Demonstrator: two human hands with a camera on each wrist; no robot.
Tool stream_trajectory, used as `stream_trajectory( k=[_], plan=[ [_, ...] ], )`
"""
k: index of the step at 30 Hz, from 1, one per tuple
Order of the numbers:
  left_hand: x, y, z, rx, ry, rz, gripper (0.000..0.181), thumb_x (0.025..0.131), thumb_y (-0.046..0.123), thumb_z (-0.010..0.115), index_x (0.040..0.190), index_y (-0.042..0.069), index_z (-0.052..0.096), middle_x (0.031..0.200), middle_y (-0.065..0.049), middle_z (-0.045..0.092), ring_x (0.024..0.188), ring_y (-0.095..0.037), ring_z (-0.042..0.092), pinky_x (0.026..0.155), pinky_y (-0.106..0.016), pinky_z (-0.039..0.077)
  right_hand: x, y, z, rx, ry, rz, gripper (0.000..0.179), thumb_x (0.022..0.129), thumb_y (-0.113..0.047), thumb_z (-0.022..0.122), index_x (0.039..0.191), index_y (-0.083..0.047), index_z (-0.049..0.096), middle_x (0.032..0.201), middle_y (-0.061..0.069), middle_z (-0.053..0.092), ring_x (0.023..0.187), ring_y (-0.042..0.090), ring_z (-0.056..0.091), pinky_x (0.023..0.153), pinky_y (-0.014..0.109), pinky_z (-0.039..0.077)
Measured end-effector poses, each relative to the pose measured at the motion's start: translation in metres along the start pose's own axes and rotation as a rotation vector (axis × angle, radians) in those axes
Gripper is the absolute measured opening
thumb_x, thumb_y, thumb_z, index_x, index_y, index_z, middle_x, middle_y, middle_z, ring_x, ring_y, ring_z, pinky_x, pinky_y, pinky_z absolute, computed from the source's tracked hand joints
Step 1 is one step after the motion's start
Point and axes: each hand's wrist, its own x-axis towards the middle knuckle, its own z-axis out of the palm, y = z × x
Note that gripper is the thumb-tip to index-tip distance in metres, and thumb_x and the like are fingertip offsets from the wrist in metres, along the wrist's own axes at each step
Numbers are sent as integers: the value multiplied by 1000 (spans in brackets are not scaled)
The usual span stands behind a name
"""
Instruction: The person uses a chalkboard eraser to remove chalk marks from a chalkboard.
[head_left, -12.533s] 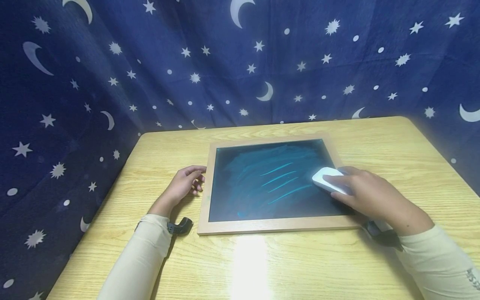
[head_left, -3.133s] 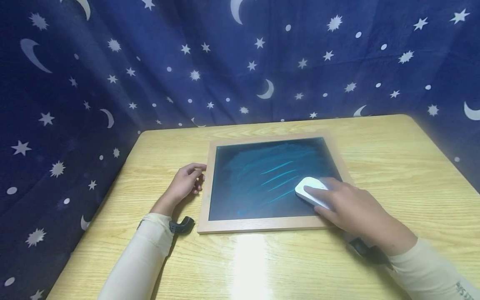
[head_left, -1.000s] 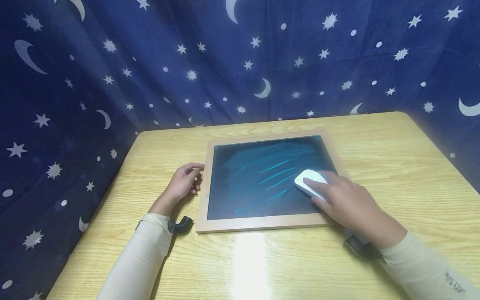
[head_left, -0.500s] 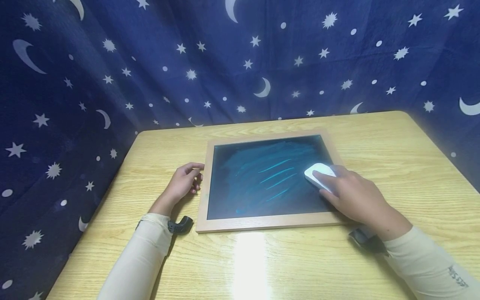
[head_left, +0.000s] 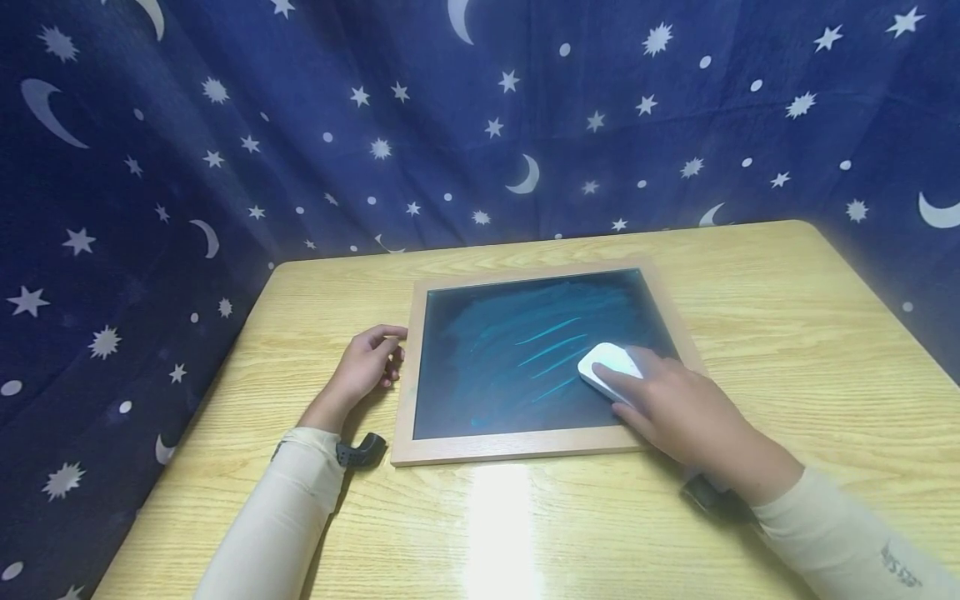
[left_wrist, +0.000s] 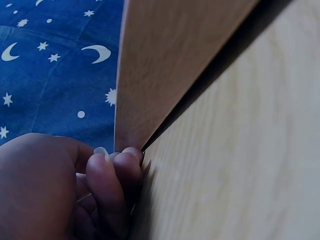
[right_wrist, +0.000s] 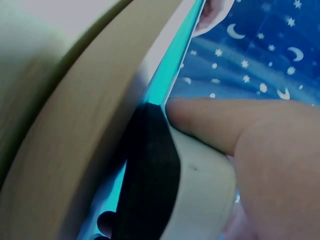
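A small chalkboard (head_left: 457, 367) in a wooden frame (head_left: 517, 446) lies flat on the table. Several slanted light-blue chalk strokes (head_left: 551, 360) mark its middle, over a smeared blue haze. My right hand (head_left: 678, 408) grips a blackboard eraser (head_left: 611, 362) with a white back, its dark pad (right_wrist: 150, 175) turned down on the board, just right of the strokes' lower ends. Beside the frame's left side rests my left hand (head_left: 363, 367), fingers loosely bent and holding nothing. In the left wrist view its fingertips (left_wrist: 127, 160) meet the frame's outer side.
The wooden table (head_left: 330, 517) surrounds the board on every side. Behind and to the left hangs a dark blue curtain (head_left: 315, 92) with moons and stars. A black strap (head_left: 363, 452) sits on the left wrist, with a similar one (head_left: 712, 496) on the right.
The eraser slid right, then back left and slightly nearer. Since the oldest frame, the lowest stroke has lost its right end and the lower-left blue mark has faded. The left hand stays put.
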Motion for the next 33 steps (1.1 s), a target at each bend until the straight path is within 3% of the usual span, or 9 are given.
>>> stream_trajectory(
  k=[13, 33],
  plan=[
    [-2, 1, 1, 16, 14, -5, 37, 105, 17, 38, 134, 6, 57, 92, -10, 59, 62, -16, 57, 50, -23, 51, -5, -25, 4, -12, 10, -109, 52, 86, -25, 77, 136, -24, 63, 128, 24, 60, 95, 39, 68, 75, 52, 59],
    [-2, 1, 1, 24, 20, 8, 36, 105, 20, 39, 133, 9, 58, 93, -10, 59, 62, -16, 58, 51, -24, 52, -2, -9, 1, -11, -27, 13, 51, 89, -26, 73, 139, -24, 61, 134, 23, 58, 107, 43, 66, 81, 59, 57]
  ],
)
